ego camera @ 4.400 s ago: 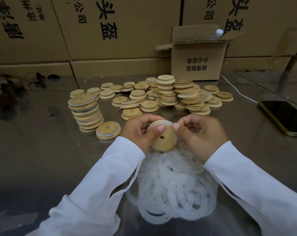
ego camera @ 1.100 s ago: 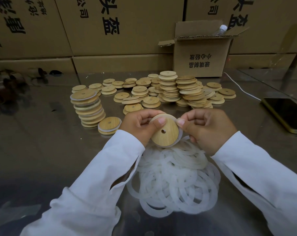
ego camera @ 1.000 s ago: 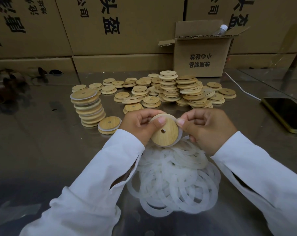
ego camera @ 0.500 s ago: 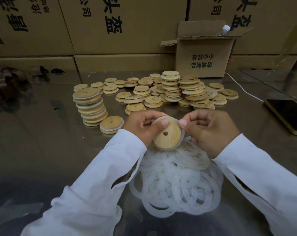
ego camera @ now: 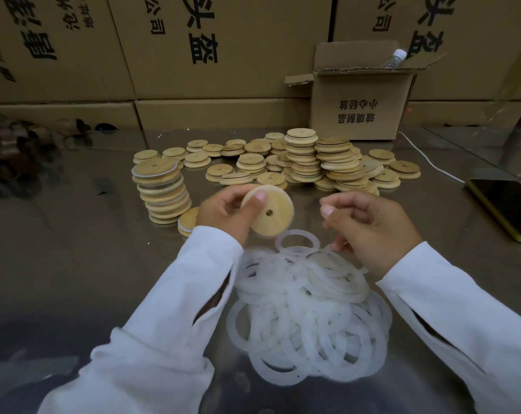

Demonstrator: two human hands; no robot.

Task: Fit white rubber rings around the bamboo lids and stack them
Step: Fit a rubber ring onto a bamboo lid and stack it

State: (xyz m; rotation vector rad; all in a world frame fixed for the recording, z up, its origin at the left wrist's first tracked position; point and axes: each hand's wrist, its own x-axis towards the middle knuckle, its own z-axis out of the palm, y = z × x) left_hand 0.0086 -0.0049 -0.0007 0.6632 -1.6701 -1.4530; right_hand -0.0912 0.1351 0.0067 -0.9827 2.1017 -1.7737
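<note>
My left hand [ego camera: 223, 213] grips a round bamboo lid [ego camera: 269, 218] with a small centre hole, thumb on its face, tilted above the table; a thin white edge shows along its right rim. My right hand [ego camera: 369, 225] hovers to the right of the lid, apart from it, fingers curled and holding nothing. Under both hands lies a heap of white rubber rings [ego camera: 307, 309]. A stack of ringed lids [ego camera: 160, 192] stands to the left, with one ringed lid [ego camera: 189, 221] lying beside it. Bare bamboo lids [ego camera: 313, 162] are piled behind.
A small open cardboard box [ego camera: 360, 97] with a water bottle [ego camera: 395, 58] in it stands at the back right. A phone [ego camera: 507, 207] lies at the right edge with a white cable [ego camera: 426, 162] running to it. Large cartons [ego camera: 223, 46] wall off the back.
My right hand has let go of the lid's rim and drawn away to the right. My left hand now holds the lid alone and has shifted it slightly left.
</note>
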